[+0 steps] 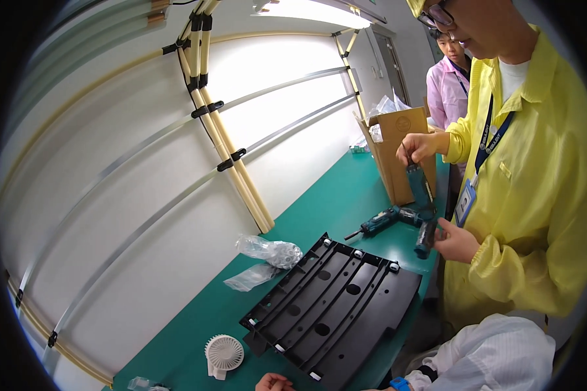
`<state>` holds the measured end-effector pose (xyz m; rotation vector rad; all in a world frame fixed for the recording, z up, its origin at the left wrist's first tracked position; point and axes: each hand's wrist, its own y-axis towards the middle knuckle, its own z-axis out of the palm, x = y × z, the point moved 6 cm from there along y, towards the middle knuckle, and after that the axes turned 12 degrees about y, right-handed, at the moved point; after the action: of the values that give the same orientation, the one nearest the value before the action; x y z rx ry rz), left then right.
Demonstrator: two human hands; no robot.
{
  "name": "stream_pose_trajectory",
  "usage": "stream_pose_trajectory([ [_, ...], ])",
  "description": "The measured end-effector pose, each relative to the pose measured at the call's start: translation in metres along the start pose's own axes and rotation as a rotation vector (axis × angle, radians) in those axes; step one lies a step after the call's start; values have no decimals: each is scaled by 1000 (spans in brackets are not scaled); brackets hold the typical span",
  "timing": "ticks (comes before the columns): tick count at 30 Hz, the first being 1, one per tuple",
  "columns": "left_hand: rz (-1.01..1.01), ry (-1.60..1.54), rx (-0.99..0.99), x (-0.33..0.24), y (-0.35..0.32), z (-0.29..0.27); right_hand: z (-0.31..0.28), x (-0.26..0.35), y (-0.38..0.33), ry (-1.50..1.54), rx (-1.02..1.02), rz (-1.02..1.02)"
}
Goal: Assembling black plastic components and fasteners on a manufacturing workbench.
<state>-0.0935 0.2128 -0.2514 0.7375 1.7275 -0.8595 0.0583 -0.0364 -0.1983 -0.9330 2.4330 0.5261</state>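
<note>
Head view showed a green counter (319, 208) along a white wall (143, 195), a black ribbed panel (336, 306) on it, and beside that panel one hand (274, 382), fingers' grip untellable.

**Bench surroundings**

Green bench top (319, 202) runs along a white wall with metal rails (143, 228). Two clear plastic bags (267, 251) lie near the wall, a small white fan (224, 355) near the bench's close end. Teal power drill (388, 219) lies further down, open cardboard box (401, 153) behind it. Co-worker in yellow coat (535, 195) holds two teal tool parts; another in pink (447, 88) stands behind.
</note>
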Motion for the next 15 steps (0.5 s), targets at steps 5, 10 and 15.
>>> stream_pose_trajectory([
  [5,-9,-4,-7,7,-1,-1,33,81,62,817,-352,214],
  [10,-9,-11,10,2,0,1,16,57,80,1280,-566,369],
  [15,-7,-3,-2,7,1,-1,24,59,79,1290,-579,333],
])
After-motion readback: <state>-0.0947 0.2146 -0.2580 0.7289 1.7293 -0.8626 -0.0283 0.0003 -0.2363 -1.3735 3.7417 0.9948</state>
